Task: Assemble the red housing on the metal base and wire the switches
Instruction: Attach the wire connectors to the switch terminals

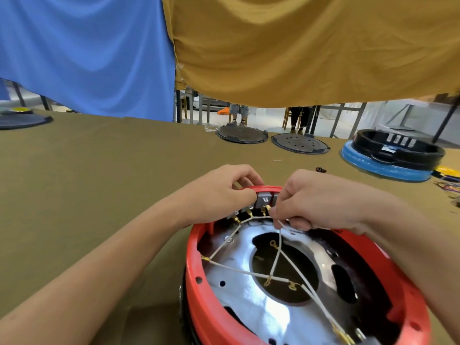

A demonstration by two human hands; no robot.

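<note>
Red housing (388,267) on metal base (251,310); L hand (224,192) fingers clamp grey switch (263,198), R hand (316,200) pinches white wire (280,226).

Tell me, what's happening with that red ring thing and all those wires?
A person is wiring switches into a red housing that sits over a shiny metal base. The left hand steadies a grey switch at the far rim, while the right hand pinches a white wire at its terminal. Several wires are already attached.
</note>
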